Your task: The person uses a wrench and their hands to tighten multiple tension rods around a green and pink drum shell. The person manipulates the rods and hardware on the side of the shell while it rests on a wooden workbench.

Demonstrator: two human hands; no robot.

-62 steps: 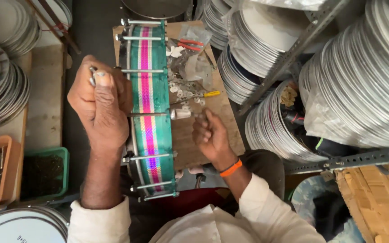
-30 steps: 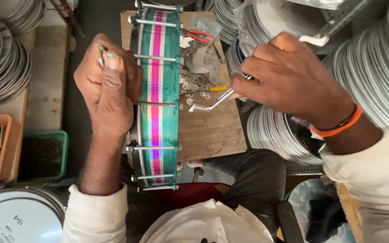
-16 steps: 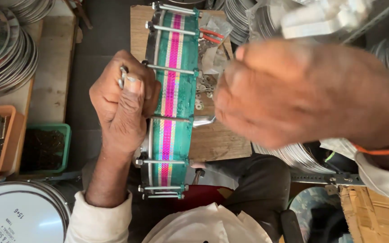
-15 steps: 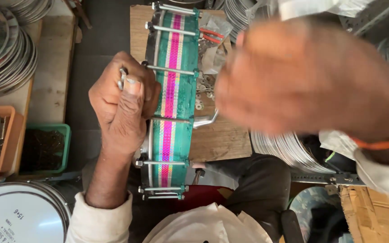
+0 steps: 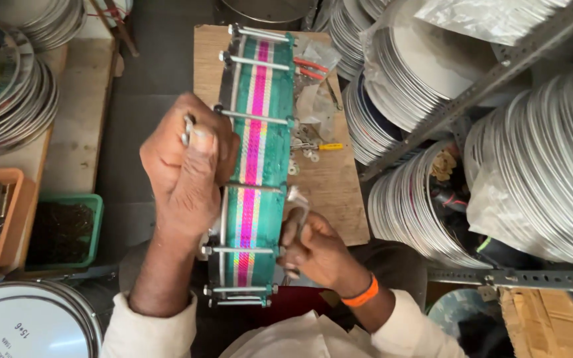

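Observation:
A drum (image 5: 254,159) with a green, pink and yellow striped shell stands on its edge on a small wooden board (image 5: 329,179), with metal tension rods across the shell. My left hand (image 5: 184,169) grips the drum's left rim and steadies it. My right hand (image 5: 316,248) is closed around a bent metal key (image 5: 298,202) set against a tension rod on the drum's right side. An orange band sits on my right wrist.
Stacks of metal rims and drum heads (image 5: 532,166) fill angle-iron shelves at right and at upper left. Red-handled pliers (image 5: 310,66), a yellow-handled tool and loose washers lie on the board. Orange and green trays (image 5: 61,232) with small parts sit at left.
My right hand, raised close to the camera a moment ago, has come down to the drum's right side with the metal key. The left hand keeps its grip.

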